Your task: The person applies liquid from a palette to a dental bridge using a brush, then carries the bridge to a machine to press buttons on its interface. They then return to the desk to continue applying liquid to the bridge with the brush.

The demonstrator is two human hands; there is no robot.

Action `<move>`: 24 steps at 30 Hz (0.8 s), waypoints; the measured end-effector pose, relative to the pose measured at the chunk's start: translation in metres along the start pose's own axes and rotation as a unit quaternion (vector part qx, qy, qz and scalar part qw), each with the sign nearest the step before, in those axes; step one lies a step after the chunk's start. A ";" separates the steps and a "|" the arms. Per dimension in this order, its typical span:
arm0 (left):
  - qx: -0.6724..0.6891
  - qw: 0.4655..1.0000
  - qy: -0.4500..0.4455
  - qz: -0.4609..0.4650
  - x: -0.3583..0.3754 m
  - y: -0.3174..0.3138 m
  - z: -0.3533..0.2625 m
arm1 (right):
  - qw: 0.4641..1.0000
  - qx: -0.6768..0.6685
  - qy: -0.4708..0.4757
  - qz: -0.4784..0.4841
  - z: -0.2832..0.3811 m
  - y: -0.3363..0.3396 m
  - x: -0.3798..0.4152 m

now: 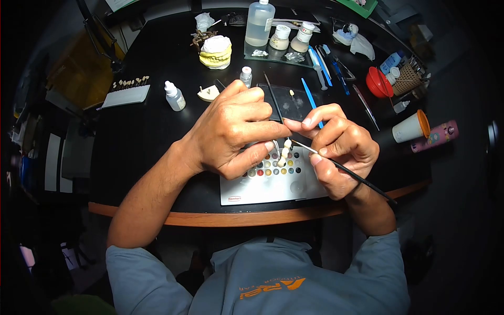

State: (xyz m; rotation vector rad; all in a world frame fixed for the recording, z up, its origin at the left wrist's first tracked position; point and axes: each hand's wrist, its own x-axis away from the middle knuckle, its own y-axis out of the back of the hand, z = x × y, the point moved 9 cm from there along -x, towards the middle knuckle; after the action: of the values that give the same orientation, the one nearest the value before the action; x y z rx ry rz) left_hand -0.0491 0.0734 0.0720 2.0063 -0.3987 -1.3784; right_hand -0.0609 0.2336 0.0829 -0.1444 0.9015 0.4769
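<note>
Near the middle, my left hand (239,128) is closed around a thin metal tool whose tips show by its thumb. Just beyond those tips hangs a short row of cream tooth shapes (284,153), above a white palette (262,191) with rows of coloured round wells. My right hand (341,147) pinches a thin dark-handled brush (357,177), its fine tip beside the upper end of the teeth. A second dark brush (273,94) slants up from between the hands; what holds its lower end is hidden.
A dropper bottle (175,97) and a white tooth holder (126,96) lie left. At the back stand a large clear bottle (259,26) and two jars. A red bowl (377,83), an orange-rimmed cup (409,127) and a pink bottle (434,137) are right.
</note>
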 end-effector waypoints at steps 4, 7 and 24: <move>0.029 1.000 0.005 -0.009 0.001 -0.002 0.001 | 0.999 0.020 0.008 0.027 0.002 -0.002 -0.002; 0.025 1.000 0.005 -0.006 0.002 -0.002 0.002 | 0.999 0.024 0.014 0.036 0.002 -0.003 -0.002; 0.026 1.000 0.004 -0.005 0.000 -0.001 0.001 | 0.998 0.024 0.020 0.050 0.004 -0.005 -0.003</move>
State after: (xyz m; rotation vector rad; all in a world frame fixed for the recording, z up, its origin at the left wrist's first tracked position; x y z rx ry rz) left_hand -0.0496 0.0735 0.0712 2.0576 -0.4244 -1.3777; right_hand -0.0572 0.2295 0.0870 -0.0647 0.9625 0.5465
